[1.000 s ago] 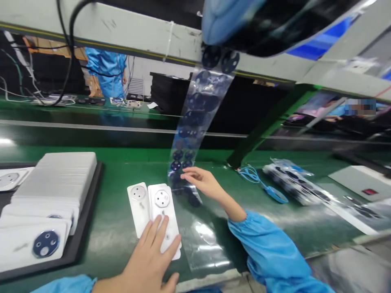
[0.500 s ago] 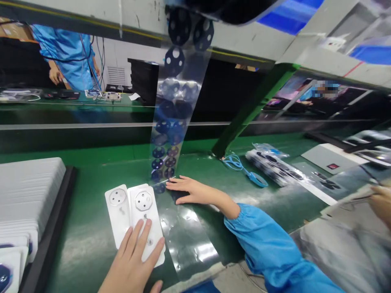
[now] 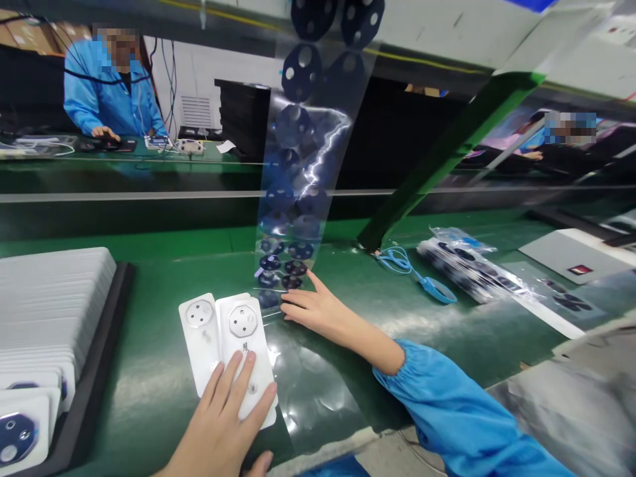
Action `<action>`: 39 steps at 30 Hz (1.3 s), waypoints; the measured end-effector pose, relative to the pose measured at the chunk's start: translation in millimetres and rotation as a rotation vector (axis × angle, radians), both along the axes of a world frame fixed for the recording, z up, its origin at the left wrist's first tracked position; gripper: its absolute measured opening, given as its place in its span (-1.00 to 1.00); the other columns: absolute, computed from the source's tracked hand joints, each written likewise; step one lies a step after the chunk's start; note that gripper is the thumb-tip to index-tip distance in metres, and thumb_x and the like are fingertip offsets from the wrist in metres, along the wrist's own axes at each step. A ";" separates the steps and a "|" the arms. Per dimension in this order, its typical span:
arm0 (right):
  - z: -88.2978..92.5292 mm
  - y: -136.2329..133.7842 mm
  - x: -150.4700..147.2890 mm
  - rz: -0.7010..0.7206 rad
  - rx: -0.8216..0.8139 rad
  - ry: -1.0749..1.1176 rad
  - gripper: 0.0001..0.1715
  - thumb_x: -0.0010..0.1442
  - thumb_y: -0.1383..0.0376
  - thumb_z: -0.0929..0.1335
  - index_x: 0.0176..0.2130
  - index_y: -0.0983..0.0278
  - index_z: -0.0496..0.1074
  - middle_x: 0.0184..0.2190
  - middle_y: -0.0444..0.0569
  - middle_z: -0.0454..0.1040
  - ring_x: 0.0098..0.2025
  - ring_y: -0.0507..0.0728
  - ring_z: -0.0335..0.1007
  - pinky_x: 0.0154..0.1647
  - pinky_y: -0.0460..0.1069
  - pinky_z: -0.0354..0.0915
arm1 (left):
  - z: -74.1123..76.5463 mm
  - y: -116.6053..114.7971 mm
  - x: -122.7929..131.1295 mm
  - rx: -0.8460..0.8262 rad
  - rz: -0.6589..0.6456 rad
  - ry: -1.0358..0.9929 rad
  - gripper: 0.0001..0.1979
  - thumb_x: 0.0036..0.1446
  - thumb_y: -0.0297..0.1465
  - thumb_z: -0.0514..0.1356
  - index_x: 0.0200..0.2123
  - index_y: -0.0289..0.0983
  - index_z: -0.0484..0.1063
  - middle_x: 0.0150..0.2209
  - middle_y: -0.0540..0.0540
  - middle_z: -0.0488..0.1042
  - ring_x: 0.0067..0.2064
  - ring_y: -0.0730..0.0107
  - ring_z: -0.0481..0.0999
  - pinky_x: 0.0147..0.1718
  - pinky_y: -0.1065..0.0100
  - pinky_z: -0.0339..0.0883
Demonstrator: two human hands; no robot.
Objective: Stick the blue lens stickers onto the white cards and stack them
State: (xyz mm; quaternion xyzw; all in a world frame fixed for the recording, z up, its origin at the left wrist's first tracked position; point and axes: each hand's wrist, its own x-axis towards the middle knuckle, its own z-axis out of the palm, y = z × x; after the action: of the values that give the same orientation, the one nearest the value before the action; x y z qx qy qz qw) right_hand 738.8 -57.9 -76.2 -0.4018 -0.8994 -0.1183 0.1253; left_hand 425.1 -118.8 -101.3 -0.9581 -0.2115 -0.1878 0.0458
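My left hand [image 3: 226, 414] lies flat with its fingers apart on a white rounded panel [image 3: 267, 354] that has an octagonal recess with small holes. A second white panel [image 3: 193, 358] of the same kind lies close against it on the left. My right hand [image 3: 318, 308], fingers stretched and spread, touches the lower part of a clear film strip [image 3: 342, 142]. Dark round-looking stickers [image 3: 301, 71] with holes sit on the strip in two columns. The film hangs from above and its bottom end lies on the bench near my right fingertips.
A black tray [image 3: 106, 331] of stacked white panels [image 3: 54, 298] stands at left. Right of the green post [image 3: 447, 162] lie a blue wrist strap cord [image 3: 437, 289], packed film rolls [image 3: 467, 271] and a white board [image 3: 571, 255]. A co-worker [image 3: 104, 93] is across the bench.
The view has shifted, so the bench things appear further right. My right hand's finger nearest the strip's edge has lifted apart from the others. My left hand stays on the panel.
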 end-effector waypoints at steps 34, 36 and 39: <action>27.2 -4.1 4.9 -0.146 -0.455 0.211 -0.88 0.31 0.38 0.36 -0.31 0.21 0.40 -0.21 -0.06 0.58 -0.29 0.16 0.55 0.34 0.35 0.20 | 4.7 -7.0 -1.4 -0.245 0.000 0.028 -0.16 0.07 -0.33 0.28 0.41 -0.18 0.12 0.50 -0.35 -0.33 0.43 -0.46 -0.04 0.23 -0.29 0.15; 36.7 -5.9 8.4 -0.166 -0.566 0.296 -0.88 0.29 0.31 0.39 -0.33 0.18 0.41 -0.27 -0.12 0.60 -0.32 0.16 0.57 0.37 0.34 0.15 | 4.6 -7.1 -1.3 -0.249 -0.003 0.030 -0.16 0.07 -0.32 0.28 0.41 -0.18 0.12 0.50 -0.36 -0.33 0.42 -0.47 -0.03 0.22 -0.30 0.15; 49.6 -6.6 15.7 -0.225 -0.752 0.460 -0.74 0.27 0.14 0.44 -0.41 0.18 0.42 -0.28 -0.08 0.63 -0.04 0.29 0.59 0.21 0.24 0.32 | 4.6 -6.8 -1.5 -0.260 -0.001 0.022 -0.16 0.06 -0.34 0.28 0.41 -0.18 0.12 0.51 -0.34 -0.35 0.43 -0.46 -0.05 0.24 -0.30 0.13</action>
State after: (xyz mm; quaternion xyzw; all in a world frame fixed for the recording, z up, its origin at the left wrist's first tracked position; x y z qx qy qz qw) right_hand 754.5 -64.5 -26.6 -0.5304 -0.7794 0.2961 0.1536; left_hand 423.6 -125.6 -96.7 -0.9581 -0.2331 -0.1482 -0.0764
